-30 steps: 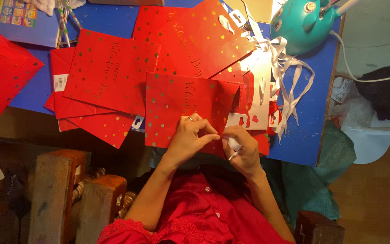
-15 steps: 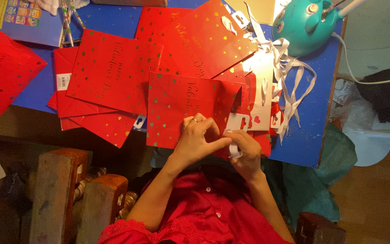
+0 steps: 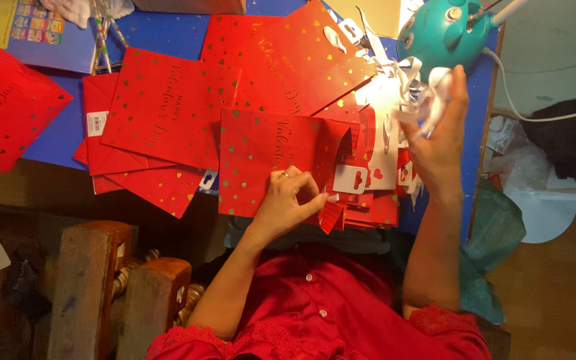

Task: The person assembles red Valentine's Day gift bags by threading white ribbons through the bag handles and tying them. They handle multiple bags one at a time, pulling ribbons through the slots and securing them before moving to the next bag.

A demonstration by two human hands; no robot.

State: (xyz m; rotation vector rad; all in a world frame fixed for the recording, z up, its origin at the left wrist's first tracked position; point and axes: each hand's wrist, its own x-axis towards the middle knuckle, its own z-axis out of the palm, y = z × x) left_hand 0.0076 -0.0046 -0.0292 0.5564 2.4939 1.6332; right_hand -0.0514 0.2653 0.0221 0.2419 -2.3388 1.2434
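Observation:
A flat red gift bag (image 3: 268, 157) with small gold hearts lies nearest me on the blue table (image 3: 168, 37). My left hand (image 3: 288, 203) presses on its lower right corner, fingers curled at the fold, a ring on one finger. My right hand (image 3: 438, 137) is raised at the right, fingers closed on a white ribbon (image 3: 435, 93) that trails toward a loose heap of ribbons. Small white and red heart tags (image 3: 351, 179) lie between my hands.
More red gift bags (image 3: 168, 113) overlap across the table, with another stack (image 3: 1, 113) at the left edge. A teal lamp (image 3: 445, 30) stands at the far right corner. A printed sheet (image 3: 21, 27) lies far left. Wooden chair parts (image 3: 101, 280) stand below left.
My right hand has left the bag's corner beside my left hand and risen to the right, holding white ribbon. My left hand stays on the bag.

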